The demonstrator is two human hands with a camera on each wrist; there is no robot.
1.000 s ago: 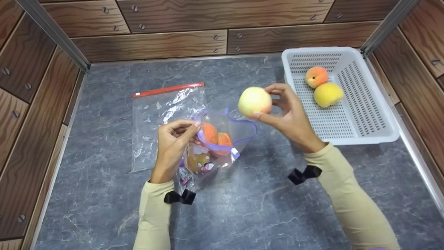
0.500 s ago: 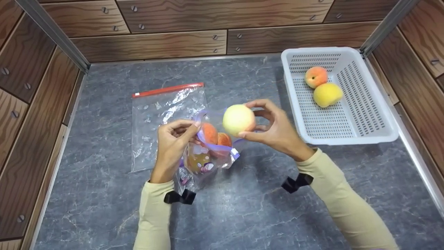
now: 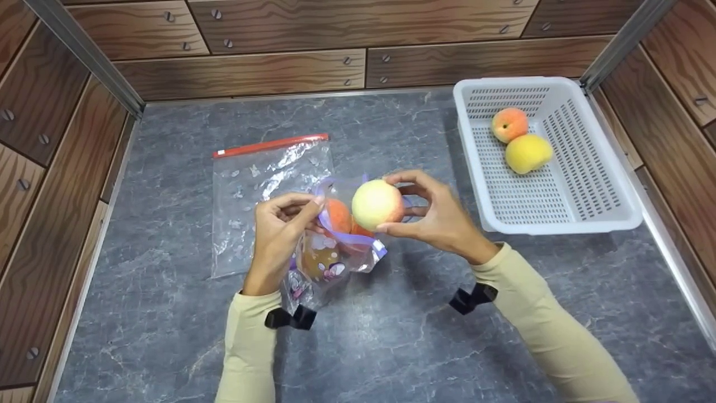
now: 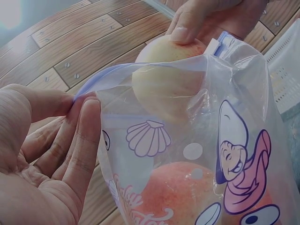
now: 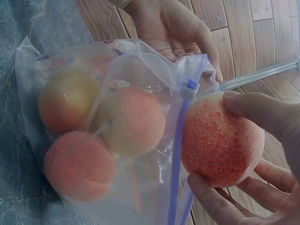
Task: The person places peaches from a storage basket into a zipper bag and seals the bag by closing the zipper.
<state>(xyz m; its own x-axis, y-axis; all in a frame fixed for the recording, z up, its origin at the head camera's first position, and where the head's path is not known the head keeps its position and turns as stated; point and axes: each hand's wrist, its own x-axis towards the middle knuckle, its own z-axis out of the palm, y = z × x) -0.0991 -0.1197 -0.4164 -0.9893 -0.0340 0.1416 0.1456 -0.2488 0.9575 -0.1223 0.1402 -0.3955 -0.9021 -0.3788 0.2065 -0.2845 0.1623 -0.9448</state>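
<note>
A clear zip bag (image 3: 334, 271) with a purple zip and cartoon prints stands on the tabletop, its mouth open. My left hand (image 3: 275, 238) pinches the left side of its rim between thumb and fingers. Pale yellow and red, a peach (image 3: 375, 204) sits in the fingers and thumb of my right hand (image 3: 447, 219) at the mouth. In the left wrist view the lower part of this peach (image 4: 161, 89) shows through the bag wall. Inside, the right wrist view shows a pink peach (image 5: 79, 166), a second peach (image 5: 136, 122) and a yellow-orange one (image 5: 70, 101).
A white perforated basket (image 3: 623, 221) stands at the right with an orange-red peach (image 3: 510, 125) and a yellow fruit (image 3: 528, 154) in it. Behind the purple-zip bag, a flat clear bag with a red zip (image 3: 274, 144) lies on the grey marbled table (image 3: 403, 336). Wood-patterned walls surround the table.
My right hand has carried the peach left and nearer to me, from beside the basket to the bag's mouth. My left hand keeps its pinch on the rim in the same place.
</note>
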